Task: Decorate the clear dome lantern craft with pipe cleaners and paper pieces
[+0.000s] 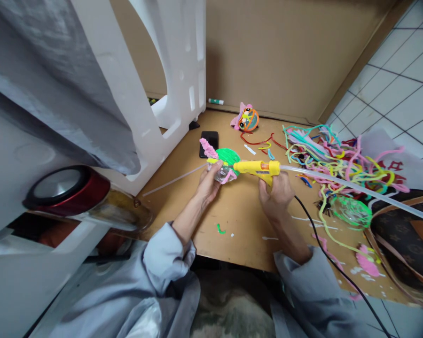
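My left hand [210, 184] is closed around a small clear plastic craft piece [223, 175] with a green top [229, 156]. A fuzzy pink strip [208, 148] sticks up from its left side, and a pink loop lies on its front. My right hand [277, 193] grips a yellow hot glue gun [256, 167] by its handle. The gun's nozzle points left and meets or nearly meets the green part; I cannot tell if they touch. A long clear glue stick [359, 188] runs out of the gun's back to the right.
Behind are a black phone [209, 141], a finished-looking orange-and-pink craft figure [246, 118] and a green-and-white tube [216, 101]. Tangled pipe cleaners [334, 155], another green-trimmed clear piece [351, 211] and a brown bag [405, 239] lie right. The gun's black cord [315, 230] crosses the table's right side.
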`<move>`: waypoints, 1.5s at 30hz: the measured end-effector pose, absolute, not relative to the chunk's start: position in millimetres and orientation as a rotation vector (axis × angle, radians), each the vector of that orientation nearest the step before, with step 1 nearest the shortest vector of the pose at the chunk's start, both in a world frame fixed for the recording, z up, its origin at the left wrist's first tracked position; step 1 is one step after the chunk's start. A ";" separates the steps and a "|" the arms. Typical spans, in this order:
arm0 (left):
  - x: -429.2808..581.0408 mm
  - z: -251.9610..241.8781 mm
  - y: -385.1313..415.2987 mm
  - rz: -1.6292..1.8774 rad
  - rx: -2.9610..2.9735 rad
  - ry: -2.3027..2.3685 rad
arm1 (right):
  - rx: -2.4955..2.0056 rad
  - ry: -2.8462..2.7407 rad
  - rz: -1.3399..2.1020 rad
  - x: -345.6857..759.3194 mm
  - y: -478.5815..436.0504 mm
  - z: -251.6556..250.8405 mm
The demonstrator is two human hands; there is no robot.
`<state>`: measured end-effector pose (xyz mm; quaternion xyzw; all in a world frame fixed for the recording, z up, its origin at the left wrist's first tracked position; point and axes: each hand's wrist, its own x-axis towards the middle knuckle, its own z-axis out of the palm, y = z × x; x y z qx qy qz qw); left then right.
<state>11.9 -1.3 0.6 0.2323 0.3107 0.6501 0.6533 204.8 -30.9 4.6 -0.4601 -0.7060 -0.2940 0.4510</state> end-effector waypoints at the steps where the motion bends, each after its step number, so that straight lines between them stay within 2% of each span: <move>1: 11.7 0.4 -1.0 1.474 0.528 0.711 | -1.148 -1.740 -0.715 204.5 -31.2 4.5; 9: 11.8 1.8 -1.5 1.466 0.525 0.702 | -1.149 -1.747 -0.740 205.2 -31.4 2.8; 15: 11.9 0.7 -1.2 1.467 0.512 0.706 | -1.145 -1.753 -0.604 208.3 -30.5 -1.8; 45: 11.2 0.0 -0.8 1.455 0.490 0.720 | -1.189 -1.721 -0.681 207.3 -29.5 -1.1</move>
